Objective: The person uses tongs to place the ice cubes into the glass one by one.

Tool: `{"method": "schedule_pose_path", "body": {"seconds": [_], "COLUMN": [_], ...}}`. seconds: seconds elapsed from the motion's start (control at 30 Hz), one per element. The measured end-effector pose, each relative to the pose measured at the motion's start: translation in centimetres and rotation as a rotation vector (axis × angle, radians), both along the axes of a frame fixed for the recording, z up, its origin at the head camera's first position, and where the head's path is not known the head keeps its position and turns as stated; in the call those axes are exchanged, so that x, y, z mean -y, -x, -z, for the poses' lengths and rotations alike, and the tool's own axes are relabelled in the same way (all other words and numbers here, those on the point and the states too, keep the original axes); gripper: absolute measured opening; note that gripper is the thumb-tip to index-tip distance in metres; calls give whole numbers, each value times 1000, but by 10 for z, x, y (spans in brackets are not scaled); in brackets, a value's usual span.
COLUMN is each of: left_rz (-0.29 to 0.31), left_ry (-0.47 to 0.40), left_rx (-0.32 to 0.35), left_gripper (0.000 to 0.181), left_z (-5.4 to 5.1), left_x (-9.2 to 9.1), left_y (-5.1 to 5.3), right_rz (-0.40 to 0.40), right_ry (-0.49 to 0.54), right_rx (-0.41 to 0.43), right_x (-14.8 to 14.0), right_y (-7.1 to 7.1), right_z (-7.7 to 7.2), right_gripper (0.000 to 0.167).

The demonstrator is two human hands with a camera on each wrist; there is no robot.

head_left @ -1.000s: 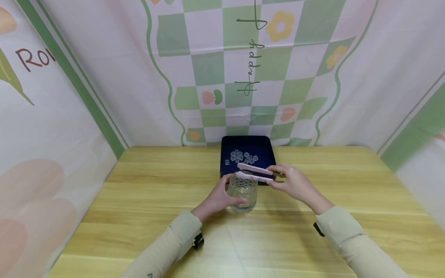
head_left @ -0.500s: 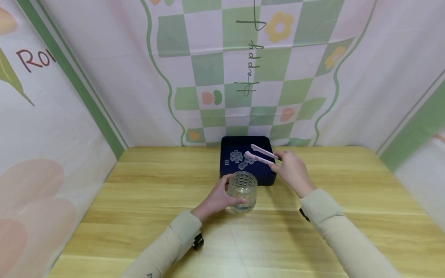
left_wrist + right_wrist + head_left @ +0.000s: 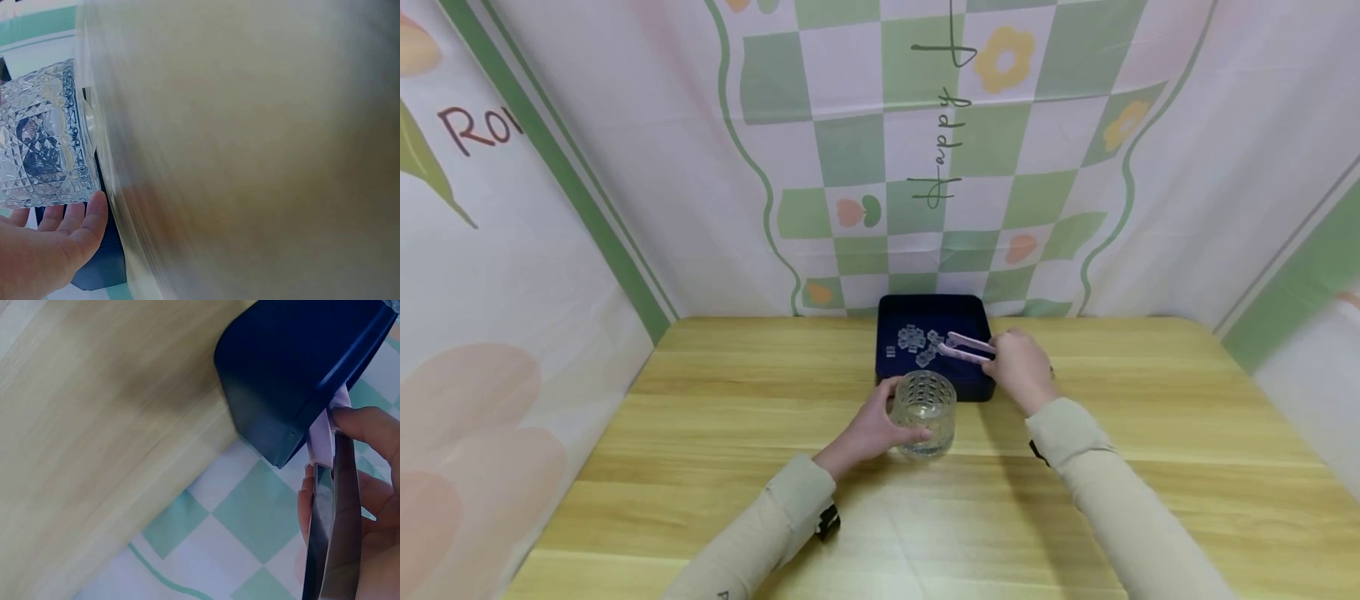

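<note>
Gripped the clear, round, diamond-patterned glass tumbler (image 3: 929,410) with the left hand (image 3: 874,425), on the yellow wood-grain table (image 3: 752,375) just before the dark-blue square tray (image 3: 976,389); held the pink-tipped metal tongs (image 3: 964,355) in the right hand (image 3: 1021,371), beside small clear pieces (image 3: 912,338) in the tray. Judged the tumbler stiff, weighty and breakable, best held low; judged the pieces light, slippery, best nipped across opposite sides.

A wood-grain table (image 3: 760,375) bears a dark blue tray (image 3: 974,389) and a clear patterned glass (image 3: 929,410)
</note>
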State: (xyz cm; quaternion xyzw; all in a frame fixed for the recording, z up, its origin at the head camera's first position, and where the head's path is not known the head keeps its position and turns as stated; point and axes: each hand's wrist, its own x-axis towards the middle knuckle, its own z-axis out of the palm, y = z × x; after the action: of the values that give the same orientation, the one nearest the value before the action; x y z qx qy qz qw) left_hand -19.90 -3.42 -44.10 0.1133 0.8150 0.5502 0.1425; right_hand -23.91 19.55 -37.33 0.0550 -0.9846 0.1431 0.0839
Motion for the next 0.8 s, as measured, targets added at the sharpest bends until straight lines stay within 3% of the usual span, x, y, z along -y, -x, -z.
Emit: {"method": "schedule_pose_path", "body": {"seconds": [0.43, 0.8], "left_rz": [1, 5], "left_ry": [10, 13], "left_rx": [-4, 3], "left_gripper": [92, 93], "left_z": [1, 2], "left_x": [-1, 0], "left_y": [1, 1], "right_rz": [11, 10], "right_ry": [-83, -94], "right_rx": [9, -11], "right_x": [6, 13], "right_y": [5, 9], "right_z": [4, 9], "right_gripper": [13, 12]}}
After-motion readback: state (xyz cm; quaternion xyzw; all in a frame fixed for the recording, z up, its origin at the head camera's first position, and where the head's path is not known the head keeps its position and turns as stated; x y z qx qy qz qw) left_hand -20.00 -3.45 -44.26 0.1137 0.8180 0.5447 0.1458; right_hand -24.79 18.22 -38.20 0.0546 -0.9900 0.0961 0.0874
